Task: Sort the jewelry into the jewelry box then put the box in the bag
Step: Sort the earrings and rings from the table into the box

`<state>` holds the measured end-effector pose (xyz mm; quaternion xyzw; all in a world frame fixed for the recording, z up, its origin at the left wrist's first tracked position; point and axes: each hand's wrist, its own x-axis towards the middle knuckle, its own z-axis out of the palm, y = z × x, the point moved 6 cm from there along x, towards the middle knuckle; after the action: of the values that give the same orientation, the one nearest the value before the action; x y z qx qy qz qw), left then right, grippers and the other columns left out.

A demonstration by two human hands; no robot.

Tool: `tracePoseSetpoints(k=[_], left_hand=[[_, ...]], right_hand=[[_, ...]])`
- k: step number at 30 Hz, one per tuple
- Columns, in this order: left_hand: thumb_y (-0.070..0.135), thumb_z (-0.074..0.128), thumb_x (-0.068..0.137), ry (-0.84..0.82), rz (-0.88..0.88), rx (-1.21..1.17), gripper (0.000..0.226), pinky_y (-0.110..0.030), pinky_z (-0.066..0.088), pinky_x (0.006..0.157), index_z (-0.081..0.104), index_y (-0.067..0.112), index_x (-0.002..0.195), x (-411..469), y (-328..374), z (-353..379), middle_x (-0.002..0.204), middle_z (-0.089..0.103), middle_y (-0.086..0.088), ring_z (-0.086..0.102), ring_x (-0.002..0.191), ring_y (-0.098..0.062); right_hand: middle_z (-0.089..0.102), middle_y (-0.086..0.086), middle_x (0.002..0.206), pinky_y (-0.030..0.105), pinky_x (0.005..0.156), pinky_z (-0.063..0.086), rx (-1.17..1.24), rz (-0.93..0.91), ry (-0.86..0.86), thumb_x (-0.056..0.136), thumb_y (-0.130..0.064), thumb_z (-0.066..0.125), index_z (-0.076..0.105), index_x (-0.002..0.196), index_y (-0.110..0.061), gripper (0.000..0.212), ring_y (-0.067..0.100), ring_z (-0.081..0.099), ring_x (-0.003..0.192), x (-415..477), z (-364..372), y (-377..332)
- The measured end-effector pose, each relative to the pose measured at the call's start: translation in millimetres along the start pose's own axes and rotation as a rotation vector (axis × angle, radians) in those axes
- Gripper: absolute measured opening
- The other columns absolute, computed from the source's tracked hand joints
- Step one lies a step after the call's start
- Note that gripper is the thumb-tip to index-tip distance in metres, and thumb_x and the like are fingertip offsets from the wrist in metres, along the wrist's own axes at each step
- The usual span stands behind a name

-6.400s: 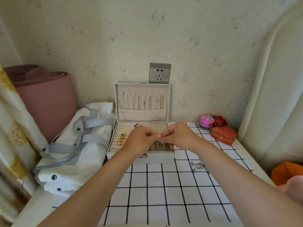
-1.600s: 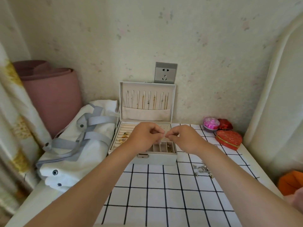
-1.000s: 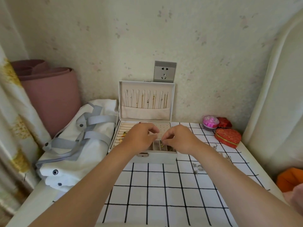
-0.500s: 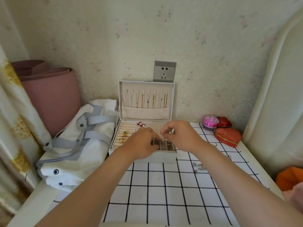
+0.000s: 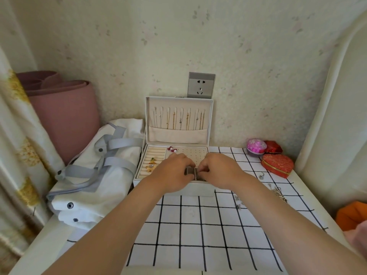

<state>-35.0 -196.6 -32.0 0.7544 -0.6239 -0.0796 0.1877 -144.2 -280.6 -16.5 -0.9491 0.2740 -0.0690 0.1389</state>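
Note:
The white jewelry box (image 5: 174, 190) stands open on the checked tablecloth, its lid (image 5: 179, 118) upright with several necklaces hanging in it. Rings sit in the left rolls (image 5: 151, 165) and a red earring (image 5: 171, 149) on the stud pad. My left hand (image 5: 172, 173) and my right hand (image 5: 218, 171) are side by side over the small grey front compartments, fingers curled down into them. The fingertips and anything between them are hidden. The white bag (image 5: 95, 175) with grey straps lies left of the box. Loose silver jewelry (image 5: 278, 192) lies on the cloth to the right.
A red heart box (image 5: 277, 165), a pink ball (image 5: 256, 146) and a small red box (image 5: 274, 146) sit at the back right. A rolled pink mat (image 5: 63, 116) and a curtain stand at the left. An orange thing (image 5: 351, 215) is at the right edge.
Both hands have come down from pinching a small piece above the box into its front compartments. The box and bag have not moved.

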Motion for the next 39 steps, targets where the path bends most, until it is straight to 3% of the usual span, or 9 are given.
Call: tracePoseSetpoints(k=[4,8,12,18,22,28,35,39], left_hand=[[0.037,0.058,0.091,-0.001,-0.001,0.006,0.037,-0.04,0.042,0.099,0.061,0.029,0.126,-1.1,1.1,2.1,0.118,0.055,0.006,0.042,0.117,-0.017],[0.046,0.056,0.092,0.028,-0.012,0.026,0.037,-0.039,0.043,0.098,0.061,0.03,0.125,2.3,5.6,3.4,0.113,0.057,0.008,0.046,0.118,-0.018],[0.036,0.057,0.095,0.106,-0.007,-0.023,0.037,-0.037,0.04,0.104,0.058,0.027,0.132,10.4,33.4,4.7,0.128,0.057,0.006,0.045,0.122,-0.016],[0.032,0.057,0.096,0.172,0.052,-0.109,0.029,-0.029,0.04,0.095,0.062,0.028,0.124,40.4,89.6,25.3,0.114,0.06,0.01,0.049,0.107,-0.012],[0.029,0.058,0.096,0.085,0.065,-0.142,0.027,-0.032,0.045,0.095,0.064,0.025,0.122,64.5,120.2,52.4,0.115,0.062,0.007,0.053,0.106,-0.014],[0.025,0.056,0.097,-0.103,0.036,-0.132,0.033,-0.031,0.046,0.098,0.061,0.021,0.13,93.0,139.4,96.3,0.127,0.06,-0.001,0.057,0.112,-0.018],[0.026,0.055,0.097,-0.129,0.029,-0.086,0.039,-0.038,0.044,0.102,0.055,0.023,0.136,109.5,148.1,124.5,0.126,0.06,0.0,0.049,0.12,-0.022],[0.023,0.055,0.096,-0.11,0.038,-0.084,0.039,-0.039,0.044,0.102,0.056,0.024,0.135,115.6,148.9,130.8,0.125,0.06,0.002,0.047,0.12,-0.021]], right_hand=[[0.057,-0.012,0.074,0.03,0.069,0.052,0.032,-0.014,-0.027,0.088,-0.03,0.065,0.077,0.081,-0.031,0.014,0.012,0.06,0.075,-1.5,4.3,-0.9],[0.055,-0.014,0.086,0.032,0.076,0.052,0.133,0.007,0.055,0.087,-0.031,0.069,0.076,0.088,-0.033,0.008,0.008,0.059,0.083,-6.4,-9.8,12.5],[0.059,-0.016,0.098,0.03,0.084,0.05,0.197,0.066,0.167,0.09,-0.03,0.068,0.072,0.094,-0.034,0.007,0.007,0.06,0.093,-18.5,-28.3,50.6],[0.07,-0.011,0.106,0.033,0.085,0.053,0.084,0.216,0.182,0.093,-0.023,0.062,0.071,0.106,-0.031,0.018,0.013,0.065,0.098,-46.5,-40.1,131.5],[0.067,-0.005,0.124,0.034,0.096,0.05,0.026,0.29,0.129,0.095,-0.014,0.059,0.068,0.123,-0.027,0.032,0.017,0.062,0.115,-63.0,-33.4,177.3],[0.056,0.0,0.139,0.033,0.098,0.046,-0.053,0.23,0.038,0.098,-0.01,0.056,0.061,0.136,-0.028,0.042,0.021,0.055,0.122,-68.7,-23.1,205.0],[0.062,0.0,0.121,0.036,0.087,0.053,-0.105,0.206,-0.046,0.093,-0.004,0.056,0.067,0.126,-0.032,0.044,0.019,0.061,0.101,-62.5,-15.1,219.9],[0.07,-0.004,0.114,0.032,0.085,0.054,-0.06,0.244,-0.003,0.095,-0.015,0.061,0.073,0.116,-0.029,0.028,0.016,0.064,0.097,-63.5,-19.6,226.4]])
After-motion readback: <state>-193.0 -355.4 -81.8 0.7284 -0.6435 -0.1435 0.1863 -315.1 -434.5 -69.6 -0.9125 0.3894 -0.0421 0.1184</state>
